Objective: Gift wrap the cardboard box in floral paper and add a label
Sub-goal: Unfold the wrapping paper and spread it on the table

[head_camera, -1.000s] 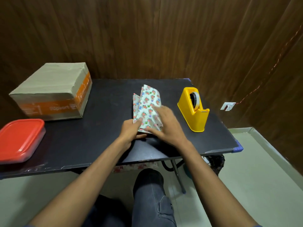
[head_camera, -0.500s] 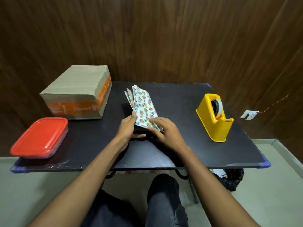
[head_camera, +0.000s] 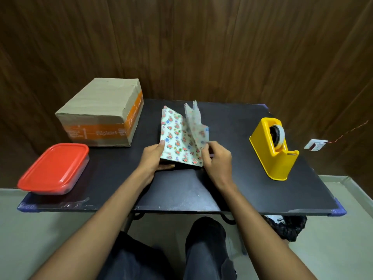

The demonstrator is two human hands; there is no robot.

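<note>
Left hand (head_camera: 152, 158) and right hand (head_camera: 217, 158) grip the creased, folded floral paper (head_camera: 177, 138).

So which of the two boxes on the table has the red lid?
The low plastic container at the table's near left corner has the red lid. The big brown cardboard box behind it has only orange tape.

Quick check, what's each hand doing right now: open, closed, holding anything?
Left hand: closed on the near-left corner of the floral paper, thumb on top.
Right hand: pinching the paper's raised folds, lifting them open.
</note>
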